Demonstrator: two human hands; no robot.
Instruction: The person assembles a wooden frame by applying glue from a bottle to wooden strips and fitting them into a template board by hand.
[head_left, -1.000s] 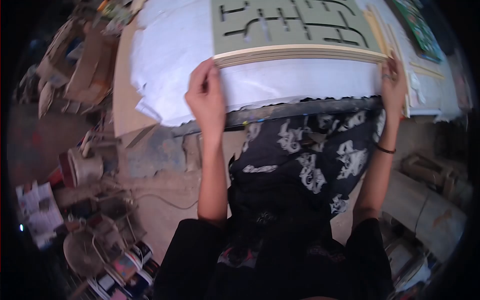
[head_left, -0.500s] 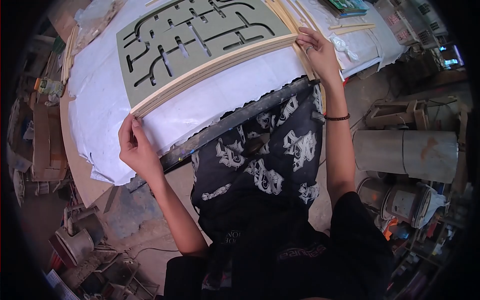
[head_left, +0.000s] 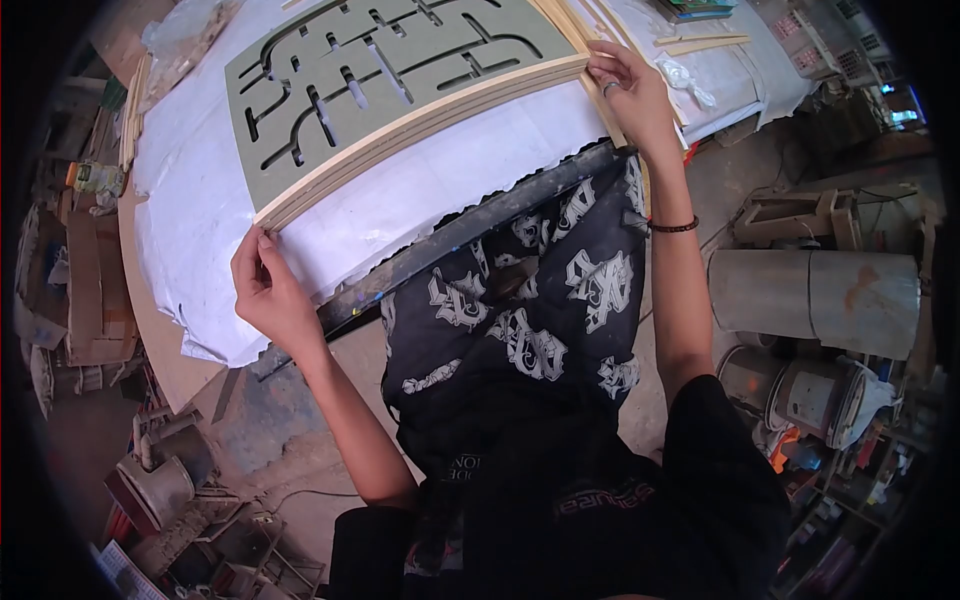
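Note:
A grey-green panel (head_left: 345, 142) with dark cut-out slots lies on the white-covered table. Light wooden strips (head_left: 400, 130), layered together, run along its near edge. My left hand (head_left: 268, 285) pinches the near-left end of the strips between thumb and fingers. At the far-right end, my right hand (head_left: 637, 102), with a ring on one finger, has its fingertips closed on the strips at the corner. Loose wooden strips (head_left: 606, 115) lie beside the panel under my right hand.
White sheeting (head_left: 200, 240) covers the table, with a dark bar (head_left: 440, 240) along its near edge. A crumpled plastic bag (head_left: 688, 82) and thin sticks (head_left: 705, 43) lie at the right. Metal drums (head_left: 815, 300) stand on the floor to the right, cardboard (head_left: 98, 285) to the left.
The view has shifted slightly, with panel and table appearing a little higher and further left. Both hands keep their places at the ends of the wooden strips.

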